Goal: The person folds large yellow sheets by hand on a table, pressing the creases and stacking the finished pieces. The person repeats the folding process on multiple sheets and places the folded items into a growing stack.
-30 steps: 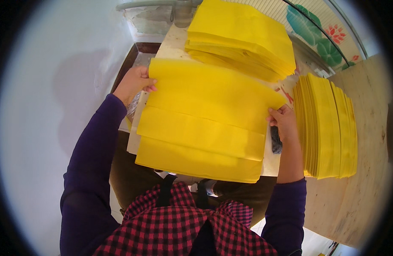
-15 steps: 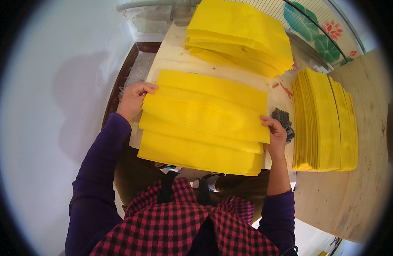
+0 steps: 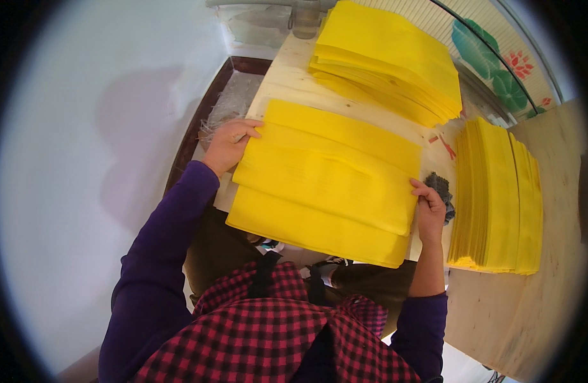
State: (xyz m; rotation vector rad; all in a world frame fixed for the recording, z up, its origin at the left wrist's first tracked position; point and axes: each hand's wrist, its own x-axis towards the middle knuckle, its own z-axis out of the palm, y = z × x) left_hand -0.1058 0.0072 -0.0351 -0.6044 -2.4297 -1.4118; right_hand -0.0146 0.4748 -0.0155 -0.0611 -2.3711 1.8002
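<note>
A fanned bundle of yellow sheets (image 3: 326, 182) lies across the pale wooden table (image 3: 287, 73) in front of me, its near edge hanging over the table's front. My left hand (image 3: 227, 143) grips the bundle's left edge, fingers on top. At the right edge my right hand (image 3: 429, 207) holds the same bundle, thumb over the sheets. Both arms wear purple sleeves.
A thick stack of yellow sheets (image 3: 390, 57) sits at the back of the table. Another tall stack (image 3: 498, 198) stands on a wooden surface (image 3: 549, 306) to the right. A small dark object (image 3: 442, 188) lies beside my right hand. White floor spreads to the left.
The bundle has come down and toward me, lying flatter on the table. Both hands slid lower along with its edges.
</note>
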